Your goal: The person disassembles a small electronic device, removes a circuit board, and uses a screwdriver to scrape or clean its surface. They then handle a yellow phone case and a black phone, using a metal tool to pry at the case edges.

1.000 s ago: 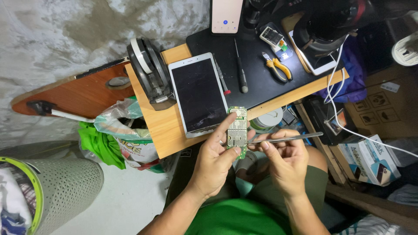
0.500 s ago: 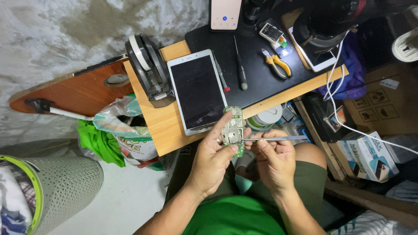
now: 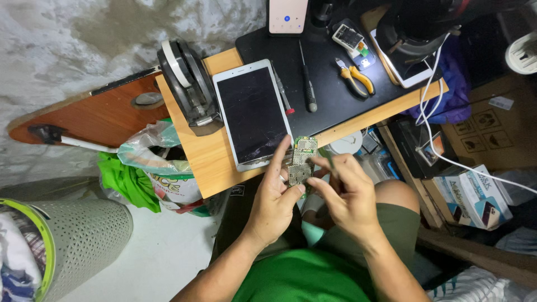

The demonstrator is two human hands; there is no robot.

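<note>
Gripping the green circuit board (image 3: 301, 161) in my left hand (image 3: 275, 197) over the tabletop (image 3: 210, 162) edge, my right hand (image 3: 348, 193) has closed in, its thin tool now hidden beneath pinched fingers.

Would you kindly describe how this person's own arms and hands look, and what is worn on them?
Both forearms are bare to the elbow, with no sleeves in view. The left hand and right hand wear no gloves, and no ring, watch or wristband shows. A green shirt and olive shorts are worn.

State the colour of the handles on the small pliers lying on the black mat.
Yellow, seen in the head view: yellow-handled pliers.
</note>
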